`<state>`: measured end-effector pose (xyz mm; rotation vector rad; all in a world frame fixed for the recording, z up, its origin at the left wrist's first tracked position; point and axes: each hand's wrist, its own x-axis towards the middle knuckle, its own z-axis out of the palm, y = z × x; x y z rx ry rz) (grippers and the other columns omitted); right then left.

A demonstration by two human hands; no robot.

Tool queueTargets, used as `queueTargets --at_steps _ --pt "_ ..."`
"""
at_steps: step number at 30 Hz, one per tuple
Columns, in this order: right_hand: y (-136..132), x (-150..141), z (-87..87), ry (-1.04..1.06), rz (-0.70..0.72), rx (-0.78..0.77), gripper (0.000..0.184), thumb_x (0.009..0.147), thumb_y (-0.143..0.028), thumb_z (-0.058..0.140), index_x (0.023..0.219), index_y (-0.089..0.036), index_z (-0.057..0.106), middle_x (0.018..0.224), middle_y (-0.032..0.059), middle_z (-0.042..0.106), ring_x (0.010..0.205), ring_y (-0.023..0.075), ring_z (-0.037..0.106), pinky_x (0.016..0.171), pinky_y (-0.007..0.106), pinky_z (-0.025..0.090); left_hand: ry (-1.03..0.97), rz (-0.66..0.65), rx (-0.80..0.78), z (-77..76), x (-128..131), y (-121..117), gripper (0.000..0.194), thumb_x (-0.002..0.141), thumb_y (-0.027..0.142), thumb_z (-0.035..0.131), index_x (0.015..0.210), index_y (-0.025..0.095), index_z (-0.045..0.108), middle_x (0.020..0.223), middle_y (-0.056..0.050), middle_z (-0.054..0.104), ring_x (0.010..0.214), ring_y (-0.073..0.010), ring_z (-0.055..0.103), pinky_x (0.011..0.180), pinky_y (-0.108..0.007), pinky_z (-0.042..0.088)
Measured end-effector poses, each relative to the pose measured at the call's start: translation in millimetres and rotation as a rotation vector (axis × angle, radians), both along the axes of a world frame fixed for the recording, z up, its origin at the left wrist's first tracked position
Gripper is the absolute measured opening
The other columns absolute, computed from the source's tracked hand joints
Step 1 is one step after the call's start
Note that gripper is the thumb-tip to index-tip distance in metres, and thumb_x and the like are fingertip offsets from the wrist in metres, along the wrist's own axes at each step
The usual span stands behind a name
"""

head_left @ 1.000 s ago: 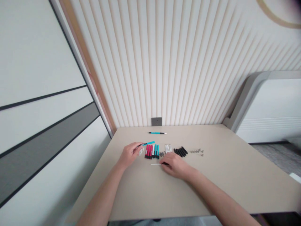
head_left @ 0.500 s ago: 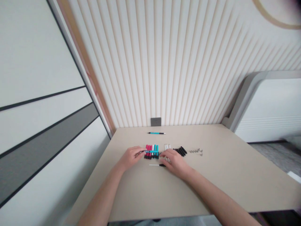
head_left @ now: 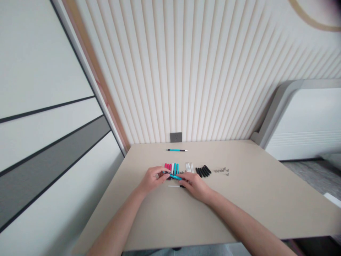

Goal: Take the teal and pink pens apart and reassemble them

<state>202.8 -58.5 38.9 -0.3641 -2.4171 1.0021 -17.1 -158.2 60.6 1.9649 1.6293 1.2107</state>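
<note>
The left hand (head_left: 152, 179) and right hand (head_left: 195, 186) are closed narrowly, seemingly both gripping a teal pen (head_left: 173, 176) above the table.

Indoor room, finished and furnished like a home or hotel room; no sign of a workshop or lab. Beige table (head_left: 253, 202) pushed against cream ribbed wall panelling (head_left: 186, 71), grey wall socket (head_left: 176, 137) just above its far edge. Striped panels (head_left: 48, 106) at left. At right, a white grey-edged furnishing (head_left: 301, 121), kind uncertain, stands on a grey floor (head_left: 303, 170).
</note>
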Motion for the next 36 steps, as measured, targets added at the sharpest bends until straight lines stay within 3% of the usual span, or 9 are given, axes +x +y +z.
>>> queueTargets --at_steps 5,12,17,20,23,27,36 --pt "-1 0 2.6 -0.007 -0.022 -0.050 0.026 0.094 -0.033 0.052 0.111 -0.022 0.068 0.088 0.0036 0.068 0.078 0.0165 0.060 0.073 0.026 0.047 -0.163 0.022 -0.049 -0.6 2 0 0.025 0.086 0.038 0.062 0.092 0.014 0.068 0.068 -0.001 0.064 0.051 -0.0108 0.060 0.052 -0.021 0.047" --pt "0 1 4.7 0.011 -0.056 -0.044 0.029 0.096 -0.035 0.047 0.108 -0.020 0.069 0.087 0.0050 0.069 0.078 0.0169 0.061 0.073 0.026 0.047 -0.189 0.056 -0.027 -1.1 -6 0 0.023 0.086 0.035 0.062 0.092 0.014 0.068 0.061 0.000 0.064 0.052 -0.0114 0.060 0.054 -0.021 0.048" --pt "3 6 6.4 0.034 -0.093 -0.025 0.031 0.097 -0.036 0.045 0.110 -0.020 0.068 0.099 0.0081 0.071 0.088 0.0197 0.064 0.080 0.030 0.049 -0.253 0.178 0.026 3.0 -15 -1 0.024 0.089 0.037 0.057 0.093 0.014 0.065 0.061 0.001 0.063 0.054 -0.0116 0.059 0.054 -0.021 0.048" --pt "5 8 5.9 0.028 -0.139 -0.027 0.032 0.096 -0.036 0.046 0.116 -0.019 0.065 0.096 0.0070 0.072 0.084 0.0190 0.064 0.077 0.030 0.049 -0.274 0.269 0.046 3.8 -20 0 0.026 0.089 0.039 0.056 0.096 0.015 0.063 0.061 0.002 0.062 0.055 -0.0122 0.060 0.054 -0.021 0.048" --pt "5 8 4.5 0.005 -0.164 -0.015 0.030 0.095 -0.035 0.047 0.114 -0.020 0.065 0.089 0.0049 0.071 0.078 0.0175 0.064 0.073 0.029 0.049 -0.222 0.366 0.061 2.5 -24 3 0.028 0.089 0.042 0.056 0.097 0.016 0.062 0.064 0.001 0.063 0.058 -0.0132 0.061 0.053 -0.021 0.047" --pt "7 9 3.2 0.004 -0.149 0.022 0.027 0.095 -0.032 0.047 0.110 -0.020 0.066 0.096 0.0060 0.072 0.086 0.0188 0.065 0.080 0.031 0.049 -0.084 0.455 0.078 -1.0 -28 6 0.028 0.089 0.042 0.055 0.097 0.016 0.064 0.070 -0.001 0.065 0.062 -0.0145 0.062 0.055 -0.022 0.047" --pt "8 10 2.0 -0.026 -0.117 0.038 0.027 0.095 -0.031 0.048 0.110 -0.020 0.068 0.105 0.0078 0.072 0.095 0.0212 0.066 0.088 0.034 0.050 0.084 0.503 0.135 -7.4 -29 8 0.023 0.088 0.036 0.057 0.101 0.019 0.062 0.088 -0.003 0.069 0.064 -0.0133 0.060 0.059 -0.023 0.048"
